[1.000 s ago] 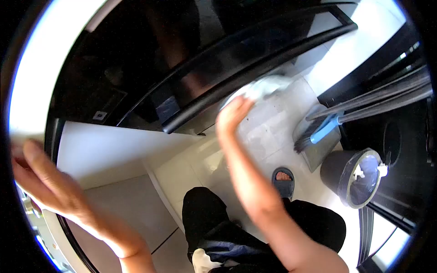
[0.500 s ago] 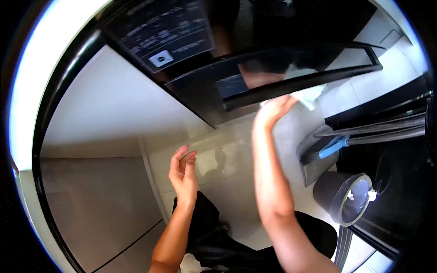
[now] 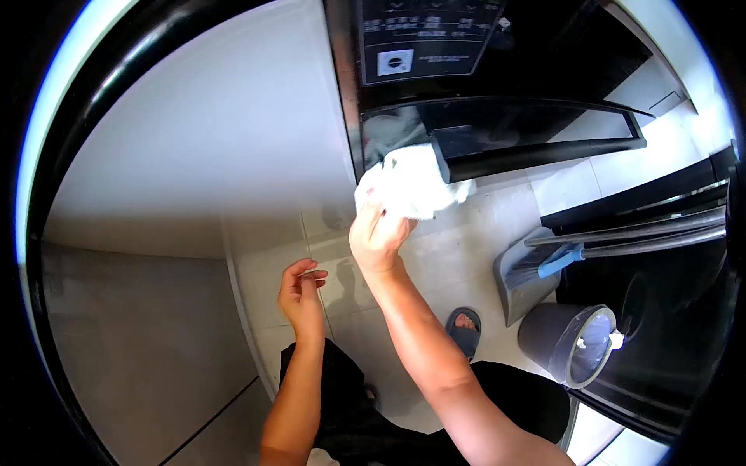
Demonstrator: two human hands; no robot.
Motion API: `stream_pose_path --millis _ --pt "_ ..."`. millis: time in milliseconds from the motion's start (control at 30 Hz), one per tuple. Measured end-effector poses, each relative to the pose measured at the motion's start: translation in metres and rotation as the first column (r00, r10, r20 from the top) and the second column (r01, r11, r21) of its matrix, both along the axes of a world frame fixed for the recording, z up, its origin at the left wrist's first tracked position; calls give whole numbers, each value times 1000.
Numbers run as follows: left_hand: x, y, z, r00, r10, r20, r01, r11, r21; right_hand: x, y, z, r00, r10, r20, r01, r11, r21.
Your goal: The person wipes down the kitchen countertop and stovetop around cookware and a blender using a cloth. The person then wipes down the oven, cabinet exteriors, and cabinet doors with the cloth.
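Observation:
A white cloth is bunched in my right hand, whose fingers are closed around it. It touches the left end of the long black handle on a glossy black appliance front. Part of the cloth hides that end of the handle, and its reflection shows in the dark surface behind. Lower and to the left, my left hand hangs in the air above the floor, its fingers loosely bent and apart, with nothing visible in them.
A white panel stands on the left. On the right are a grey dustpan, a broom with a blue head and a grey bin with a plastic liner. Below, a slippered foot rests on the tiled floor.
My right hand has moved left with the cloth, from below the handle's right half to its left end. My left hand stays nearly in place. The view has shifted left.

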State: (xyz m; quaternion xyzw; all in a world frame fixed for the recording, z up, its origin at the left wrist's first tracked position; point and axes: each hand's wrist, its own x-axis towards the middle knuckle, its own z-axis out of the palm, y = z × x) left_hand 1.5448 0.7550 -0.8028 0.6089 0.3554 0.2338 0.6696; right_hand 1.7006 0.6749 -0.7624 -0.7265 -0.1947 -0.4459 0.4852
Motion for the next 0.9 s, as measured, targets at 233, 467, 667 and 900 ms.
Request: stream_pose_path --millis 233,467,667,900 --pt "-15 -5 -4 983 -172 -56 174 984 37 4 -20 -45 980 -127 -151 94 974 -207" --pt "48 -42 71 945 -309 110 297 948 113 -59 -65 -19 817 3 -576 157 961 227" --pt "53 -55 114 893 -317 319 287 948 137 -30 -115 157 988 -17 -156 -8 988 -155" --pt "46 -56 110 907 -326 267 326 944 48 9 -92 182 995 -54 -87 -3 830 -558"
